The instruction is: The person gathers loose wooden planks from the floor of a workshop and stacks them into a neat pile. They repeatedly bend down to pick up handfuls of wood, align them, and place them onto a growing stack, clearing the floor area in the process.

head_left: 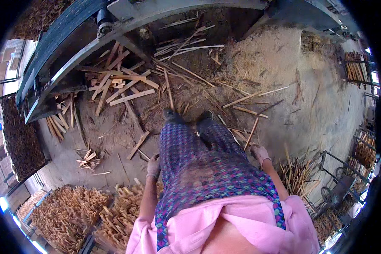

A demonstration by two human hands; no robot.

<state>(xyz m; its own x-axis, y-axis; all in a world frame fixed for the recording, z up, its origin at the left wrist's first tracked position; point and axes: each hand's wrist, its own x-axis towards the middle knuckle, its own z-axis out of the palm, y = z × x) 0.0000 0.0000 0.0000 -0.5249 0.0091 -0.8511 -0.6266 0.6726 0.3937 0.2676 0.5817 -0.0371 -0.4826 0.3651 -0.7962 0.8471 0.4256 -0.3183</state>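
Observation:
My left hand (153, 167), in a greyish work glove, hangs beside my left thigh. Its fingers point down loosely, and I see nothing held in it. On the other side, my right hand (260, 154) wears a pale glove and hangs a little away from my right thigh, fingers loose and apart, holding nothing visible. The floor strip nearest my left hand is a short wooden slat (138, 144). Close to the right fingers lies a thin wooden strip (251, 133), apparently on the floor. My patterned apron (211, 169) carries a brown dirt patch.
A machine with a curved-looking metal frame (127, 44) spans the far left. Loose wooden offcuts (131, 96) litter the floor beneath it and around my feet. Stacked wood pieces (70, 216) stand near left. At right are a bundle of thin sticks (298, 173) and a wheeled cart (340, 186).

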